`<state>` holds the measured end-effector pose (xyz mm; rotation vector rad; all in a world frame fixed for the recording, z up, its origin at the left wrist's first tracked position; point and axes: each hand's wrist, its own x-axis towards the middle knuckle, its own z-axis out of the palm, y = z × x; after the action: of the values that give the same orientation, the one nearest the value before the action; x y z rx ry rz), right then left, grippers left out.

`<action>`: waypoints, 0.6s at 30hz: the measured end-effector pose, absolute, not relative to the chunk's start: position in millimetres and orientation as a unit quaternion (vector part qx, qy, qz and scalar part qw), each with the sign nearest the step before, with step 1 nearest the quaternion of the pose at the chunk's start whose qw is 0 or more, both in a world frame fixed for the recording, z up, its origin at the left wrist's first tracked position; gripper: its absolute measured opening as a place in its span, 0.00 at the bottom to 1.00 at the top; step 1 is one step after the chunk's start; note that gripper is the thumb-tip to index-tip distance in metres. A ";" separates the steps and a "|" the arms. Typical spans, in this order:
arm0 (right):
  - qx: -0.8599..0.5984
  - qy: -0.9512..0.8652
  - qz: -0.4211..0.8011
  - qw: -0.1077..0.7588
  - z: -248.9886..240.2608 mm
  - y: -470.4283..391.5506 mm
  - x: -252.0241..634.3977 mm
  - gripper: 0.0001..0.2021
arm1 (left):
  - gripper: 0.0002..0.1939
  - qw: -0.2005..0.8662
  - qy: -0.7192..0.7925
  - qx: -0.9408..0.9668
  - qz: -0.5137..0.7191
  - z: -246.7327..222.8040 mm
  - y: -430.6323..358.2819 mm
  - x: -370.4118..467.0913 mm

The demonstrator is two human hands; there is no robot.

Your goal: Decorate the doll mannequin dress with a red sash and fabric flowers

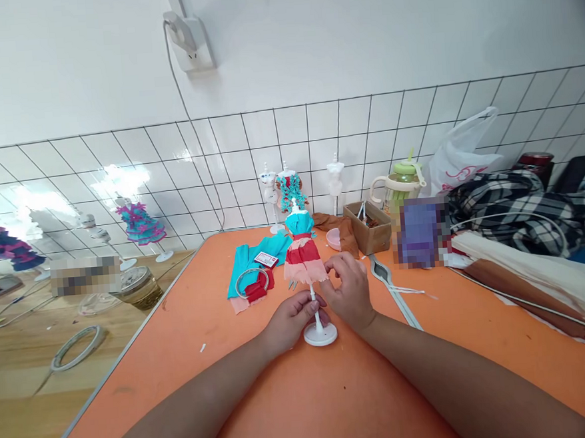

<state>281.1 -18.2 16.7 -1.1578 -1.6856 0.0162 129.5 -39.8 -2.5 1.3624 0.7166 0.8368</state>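
A small white dress form (320, 334) stands upright on the orange table in front of me. It wears a doll dress (304, 255) with a turquoise top and a skirt banded in pink and red. My left hand (292, 320) is closed around the stand's thin post, just above the round base. At the skirt's right hem is my right hand (350, 287), its thumb and fingers pinched together on the fabric edge. Behind the stand, turquoise fabric (242, 259) lies with red and pink pieces and a roll of tape (251, 283) on top.
More dress forms (336, 176) stand at the back, one in a ruffled turquoise dress (290, 189). A cardboard box (372, 230), a green-lidded jug (404, 179) and plaid cloth (497, 208) are at right. On the wooden table to the left are a jar (142, 289) and another tape roll (76, 347).
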 end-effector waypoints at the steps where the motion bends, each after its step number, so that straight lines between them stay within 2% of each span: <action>1: -0.484 -0.701 -0.003 0.524 16.9 -18.6 281.3 0.01 | 0.15 0.633 0.321 0.601 0.366 -2.0 -40.1 130.0; 7: -0.428 -0.718 -0.006 0.549 12.3 -24.5 279.5 0.09 | 0.17 0.571 0.368 0.613 0.405 -2.1 -37.1 126.5; 12: -0.421 -0.691 0.064 0.584 8.6 -20.7 284.4 0.15 | 0.16 0.617 0.332 0.563 0.438 -2.7 -33.5 118.7; 15: -0.431 -0.685 0.123 0.575 8.5 -15.5 286.6 0.09 | 0.13 0.619 0.322 0.565 0.441 -3.6 -33.4 119.2; 18: -0.427 -0.653 0.245 0.575 5.5 -9.6 286.0 0.05 | 0.15 0.628 0.319 0.558 0.439 -3.7 -33.7 121.4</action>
<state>286.0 -9.6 5.5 -1.0011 -1.5301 0.5737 121.4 -33.7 -3.7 1.2800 0.7304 1.0068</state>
